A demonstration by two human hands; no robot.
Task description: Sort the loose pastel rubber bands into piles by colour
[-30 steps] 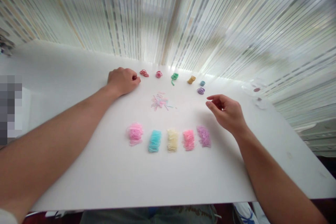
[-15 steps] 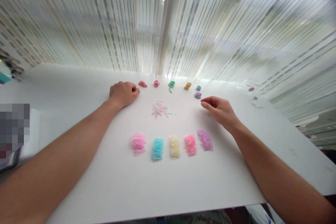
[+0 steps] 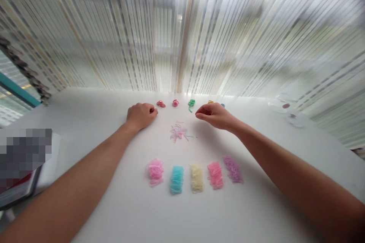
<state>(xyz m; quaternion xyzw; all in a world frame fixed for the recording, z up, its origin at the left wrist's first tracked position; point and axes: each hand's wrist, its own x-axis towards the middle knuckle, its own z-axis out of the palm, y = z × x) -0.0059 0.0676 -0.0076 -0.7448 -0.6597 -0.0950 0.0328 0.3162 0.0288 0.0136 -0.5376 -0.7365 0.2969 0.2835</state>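
Note:
My left hand [image 3: 142, 116] rests on the white table, curled closed, just left of a red coil cluster [image 3: 161, 104]. To its right lie a pinkish-red coil [image 3: 175, 103] and a green coil [image 3: 191, 103] with a loose tail. My right hand [image 3: 213, 115] hovers right of the green coil, thumb and fingertips pinched together; anything between them is too small to see. It partly covers a yellow coil [image 3: 210, 101] and a blue one [image 3: 222, 105]. A loose pile of pale pink and bluish strips [image 3: 178, 132] lies between and nearer than the hands.
Nearer me on the table [image 3: 114, 205] sit bundles: pink [image 3: 155, 172], blue [image 3: 177, 179], cream [image 3: 196, 177], coral [image 3: 215, 175] and purple [image 3: 233, 169]. A striped curtain [image 3: 171, 30] hangs behind. Clear round items [image 3: 293, 119] lie far right.
My right hand has moved left from beside the purple coil toward the green one, and the purple coil is now out of sight. The view has shifted; my left hand keeps its place by the red coils.

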